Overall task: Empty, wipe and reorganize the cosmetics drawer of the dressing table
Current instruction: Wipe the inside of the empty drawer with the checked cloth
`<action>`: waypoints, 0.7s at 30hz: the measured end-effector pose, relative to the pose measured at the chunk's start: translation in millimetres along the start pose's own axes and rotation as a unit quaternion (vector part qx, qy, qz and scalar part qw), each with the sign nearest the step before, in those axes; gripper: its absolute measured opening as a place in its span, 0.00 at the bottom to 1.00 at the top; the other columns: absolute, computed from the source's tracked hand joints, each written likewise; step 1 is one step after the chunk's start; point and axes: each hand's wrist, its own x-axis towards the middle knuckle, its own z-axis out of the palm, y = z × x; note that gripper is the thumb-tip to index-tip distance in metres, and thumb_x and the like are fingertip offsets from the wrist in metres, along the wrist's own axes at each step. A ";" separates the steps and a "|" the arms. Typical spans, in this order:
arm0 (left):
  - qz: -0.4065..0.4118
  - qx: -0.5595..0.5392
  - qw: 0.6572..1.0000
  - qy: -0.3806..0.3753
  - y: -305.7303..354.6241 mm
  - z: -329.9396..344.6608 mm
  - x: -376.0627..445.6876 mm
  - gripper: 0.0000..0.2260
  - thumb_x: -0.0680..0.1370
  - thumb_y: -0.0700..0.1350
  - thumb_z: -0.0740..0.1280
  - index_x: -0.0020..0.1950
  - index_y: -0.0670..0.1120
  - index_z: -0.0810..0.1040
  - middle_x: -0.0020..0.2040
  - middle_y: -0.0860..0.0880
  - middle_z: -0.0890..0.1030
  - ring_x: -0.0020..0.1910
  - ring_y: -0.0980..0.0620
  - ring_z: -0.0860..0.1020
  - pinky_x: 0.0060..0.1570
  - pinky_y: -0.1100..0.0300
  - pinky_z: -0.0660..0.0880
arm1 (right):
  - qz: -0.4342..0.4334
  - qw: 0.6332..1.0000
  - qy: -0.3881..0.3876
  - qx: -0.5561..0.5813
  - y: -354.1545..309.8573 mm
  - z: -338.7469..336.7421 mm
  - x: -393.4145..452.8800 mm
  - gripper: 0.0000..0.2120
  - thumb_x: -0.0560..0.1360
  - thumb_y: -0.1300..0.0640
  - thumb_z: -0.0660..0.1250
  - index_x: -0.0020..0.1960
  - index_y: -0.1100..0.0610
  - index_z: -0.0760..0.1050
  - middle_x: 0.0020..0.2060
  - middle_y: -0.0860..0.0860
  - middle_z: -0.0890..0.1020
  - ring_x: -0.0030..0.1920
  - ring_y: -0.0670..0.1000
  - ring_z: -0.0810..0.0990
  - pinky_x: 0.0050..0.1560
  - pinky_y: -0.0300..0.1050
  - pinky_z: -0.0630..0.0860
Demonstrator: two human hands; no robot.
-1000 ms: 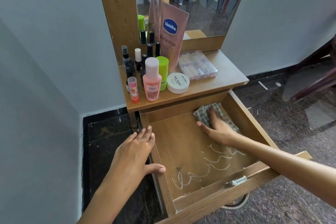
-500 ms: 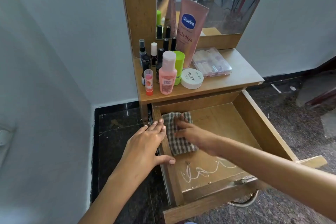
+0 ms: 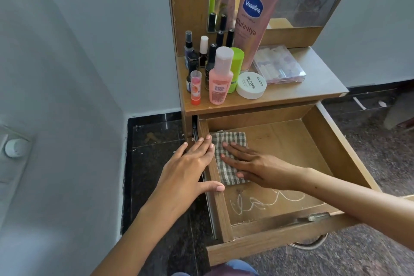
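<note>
One step: we are wiping the drawer [image 3: 318, 141] floor.
Right hand [image 3: 257, 163]: fingers flat, pressing the checked cloth [image 3: 226, 141] at the back-left corner.
Left hand [image 3: 190, 168]: fingers straight, bracing on the left drawer wall.
Next, we judge: keeping even pressure, dragging toward the white squiggle [image 3: 268, 200] near the front.
Counts on the counter [image 3: 313, 92]: one pink bottle [image 3: 219, 78], one Vaseline tube [image 3: 253, 22], one white jar [image 3: 252, 85], one clear case [image 3: 280, 65], several small dark bottles, not clearly countable.
</note>
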 end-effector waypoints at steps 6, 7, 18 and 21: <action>-0.002 0.006 1.000 -0.004 0.6 0.2 0.2 0.41 0.70 0.67 0.58 0.76 0.50 0.46 0.75 0.55 0.40 0.71 0.63 0.38 0.68 0.62 0.36 | -0.070 0.998 0.000 0.004 2.4 -6.7 -24.4 0.22 0.80 0.45 0.56 0.73 0.44 0.63 0.76 0.46 0.54 0.76 0.48 0.53 0.68 0.52 0.70; -0.003 0.003 1.000 -0.003 0.6 -0.8 0.2 0.41 0.70 0.67 0.58 0.76 0.50 0.46 0.75 0.55 0.40 0.70 0.63 0.38 0.68 0.63 0.36 | -0.082 0.997 0.010 -0.007 4.0 -9.4 -25.3 0.21 0.79 0.44 0.56 0.71 0.45 0.66 0.76 0.47 0.57 0.75 0.51 0.57 0.65 0.52 0.72; -0.009 0.013 1.000 -0.013 1.7 -2.8 1.5 0.42 0.70 0.68 0.58 0.76 0.51 0.46 0.73 0.57 0.39 0.69 0.64 0.38 0.69 0.62 0.36 | -0.165 0.984 0.025 -0.064 -2.0 -0.2 -20.8 0.18 0.79 0.42 0.59 0.65 0.47 0.74 0.70 0.54 0.69 0.65 0.54 0.71 0.49 0.49 0.80; -0.013 0.012 1.000 -0.013 2.7 -3.5 2.0 0.41 0.69 0.68 0.59 0.76 0.51 0.47 0.72 0.57 0.39 0.69 0.65 0.38 0.68 0.62 0.36 | -0.190 0.979 0.020 -0.073 9.8 -7.8 -34.1 0.17 0.78 0.44 0.62 0.65 0.46 0.75 0.66 0.53 0.72 0.61 0.52 0.73 0.55 0.48 0.76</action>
